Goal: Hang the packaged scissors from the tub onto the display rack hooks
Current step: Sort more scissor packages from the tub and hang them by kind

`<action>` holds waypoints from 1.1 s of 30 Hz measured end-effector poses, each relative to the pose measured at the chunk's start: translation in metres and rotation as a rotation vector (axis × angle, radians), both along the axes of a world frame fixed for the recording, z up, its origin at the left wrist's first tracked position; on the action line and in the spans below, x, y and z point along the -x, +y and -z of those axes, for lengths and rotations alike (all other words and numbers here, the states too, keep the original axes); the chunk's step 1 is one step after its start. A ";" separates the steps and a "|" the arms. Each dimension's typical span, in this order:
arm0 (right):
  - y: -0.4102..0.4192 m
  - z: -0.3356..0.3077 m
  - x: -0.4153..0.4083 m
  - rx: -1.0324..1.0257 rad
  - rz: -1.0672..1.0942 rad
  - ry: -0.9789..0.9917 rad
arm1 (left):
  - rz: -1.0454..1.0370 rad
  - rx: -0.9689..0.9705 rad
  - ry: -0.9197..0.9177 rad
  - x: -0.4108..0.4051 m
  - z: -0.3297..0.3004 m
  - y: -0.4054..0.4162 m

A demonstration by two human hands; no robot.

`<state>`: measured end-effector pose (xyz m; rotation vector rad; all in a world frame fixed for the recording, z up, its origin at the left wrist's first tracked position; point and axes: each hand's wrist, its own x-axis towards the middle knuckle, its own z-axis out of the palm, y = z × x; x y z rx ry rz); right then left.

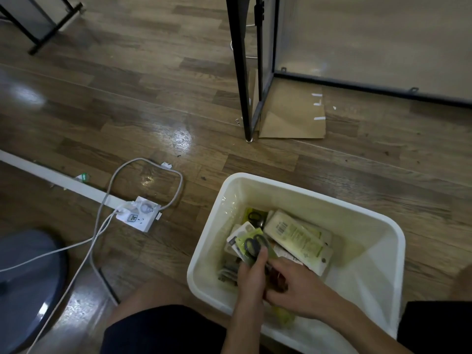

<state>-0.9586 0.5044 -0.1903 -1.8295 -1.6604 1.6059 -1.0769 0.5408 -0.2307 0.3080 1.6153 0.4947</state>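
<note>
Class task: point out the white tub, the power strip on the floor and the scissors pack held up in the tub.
white tub (332, 198): head view, far rim.
power strip (139, 218): head view, top face.
scissors pack (252, 245): head view, black handles.

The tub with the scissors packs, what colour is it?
White: the tub is plain white plastic, seen clearly in the head view.

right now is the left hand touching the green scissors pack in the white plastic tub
Touching. The head view shows the left hand with fingers wrapped round the lower end of the green packaged scissors inside the white plastic tub.
</note>
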 end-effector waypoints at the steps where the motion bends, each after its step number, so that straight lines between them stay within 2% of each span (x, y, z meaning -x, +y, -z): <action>1: 0.000 0.002 -0.003 0.026 0.079 0.056 | -0.020 0.004 0.010 0.000 -0.001 0.000; 4: 0.005 0.016 -0.018 0.017 0.447 0.119 | -0.081 -0.001 0.026 -0.001 0.000 0.002; 6: 0.011 0.033 -0.031 -0.009 0.617 0.033 | -0.117 -0.016 -0.007 -0.001 0.001 0.002; 8: 0.014 0.051 -0.046 0.003 0.684 -0.068 | -0.123 -0.038 -0.044 0.000 0.001 0.001; 12: 0.017 0.082 -0.067 0.108 0.431 -0.381 | -0.070 -0.090 -0.110 0.003 -0.001 -0.002; 16: 0.009 0.100 -0.063 0.266 0.319 -0.374 | -0.068 -0.104 -0.111 0.005 0.005 -0.002; 22: -0.011 0.114 -0.041 0.281 0.381 -0.441 | -0.098 -0.131 -0.137 0.006 0.005 -0.001; 27: -0.010 0.111 -0.034 0.207 0.503 -0.530 | -0.130 -0.141 -0.134 0.007 0.006 0.000; 30: -0.005 0.105 -0.047 0.247 0.638 -0.339 | -0.114 -0.143 -0.141 0.007 0.008 -0.002; 33: -0.002 0.085 -0.058 0.152 0.718 -0.212 | -0.117 -0.170 -0.096 0.006 0.009 -0.002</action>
